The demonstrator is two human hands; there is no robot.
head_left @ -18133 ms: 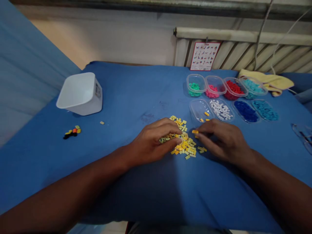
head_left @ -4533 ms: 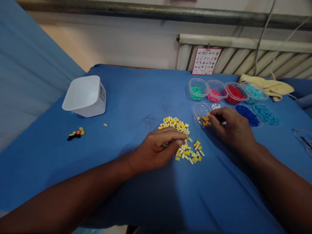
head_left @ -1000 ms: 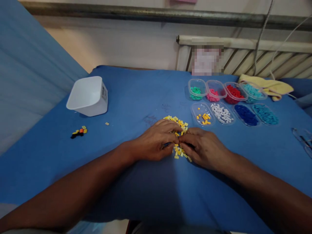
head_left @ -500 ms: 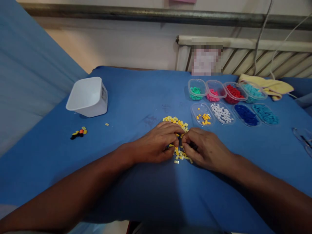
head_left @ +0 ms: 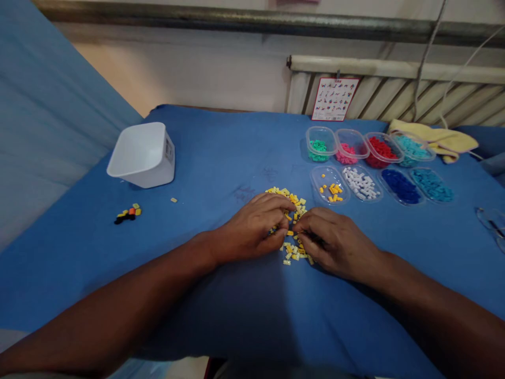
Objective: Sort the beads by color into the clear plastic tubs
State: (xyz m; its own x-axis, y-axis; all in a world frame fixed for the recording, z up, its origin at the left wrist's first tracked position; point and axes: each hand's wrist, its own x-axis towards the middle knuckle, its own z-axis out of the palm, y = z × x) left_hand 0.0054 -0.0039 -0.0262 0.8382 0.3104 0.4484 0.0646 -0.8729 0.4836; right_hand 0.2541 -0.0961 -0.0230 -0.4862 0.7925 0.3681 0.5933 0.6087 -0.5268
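Note:
A heap of small yellow and orange bricks (head_left: pixel 291 202) lies on the blue cloth (head_left: pixel 221 158) at the middle of the table. My left hand (head_left: pixel 254 231) and my right hand (head_left: pixel 335 245) rest on the heap, fingertips meeting. Both pinch at one small orange piece between them. Behind the heap stands a clear tray (head_left: pixel 329 184) with a few orange bricks in it.
Clear trays hold white (head_left: pixel 361 182), dark blue (head_left: pixel 400 185), light blue (head_left: pixel 432 184), green (head_left: pixel 319 143), pink (head_left: pixel 347 147), red (head_left: pixel 381 148) and teal (head_left: pixel 414 146) bricks. A white tub (head_left: pixel 142 155) stands at the left, with a small black-and-yellow model (head_left: pixel 127 213) near it. Glasses (head_left: pixel 491 223) lie at the right edge.
My hands have stayed over the heap, fingertips closing together on a small piece. Before that my right hand came back from the orange tray.

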